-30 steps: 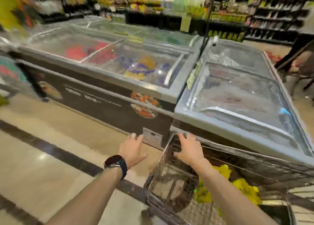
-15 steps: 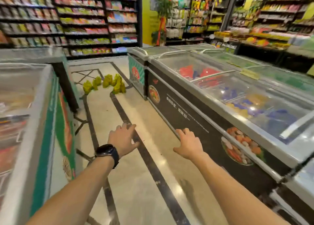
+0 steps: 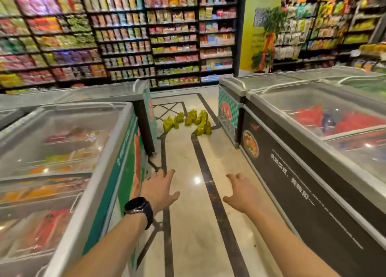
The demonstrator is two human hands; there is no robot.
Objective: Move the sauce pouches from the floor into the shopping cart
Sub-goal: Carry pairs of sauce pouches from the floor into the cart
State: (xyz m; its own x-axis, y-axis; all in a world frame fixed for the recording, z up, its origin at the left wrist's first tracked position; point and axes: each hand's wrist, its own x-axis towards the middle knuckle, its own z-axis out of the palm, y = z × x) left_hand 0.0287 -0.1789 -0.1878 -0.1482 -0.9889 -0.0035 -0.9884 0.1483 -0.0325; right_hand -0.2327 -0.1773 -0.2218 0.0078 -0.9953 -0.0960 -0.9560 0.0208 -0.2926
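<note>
Sauce pouches, about seven, on floor, left hand, right hand spread

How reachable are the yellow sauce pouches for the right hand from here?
Probably not yet: the sauce pouches stand far down the floor, well beyond the open, empty right hand. Nothing visible blocks the aisle between the chest freezers, so walking closer should do.

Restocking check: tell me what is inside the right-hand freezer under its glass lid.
Through the lid of the right-hand freezer, red packages and a dark blue package show. Glare blurs the other sections; anything beneath those packages is covered.
</note>
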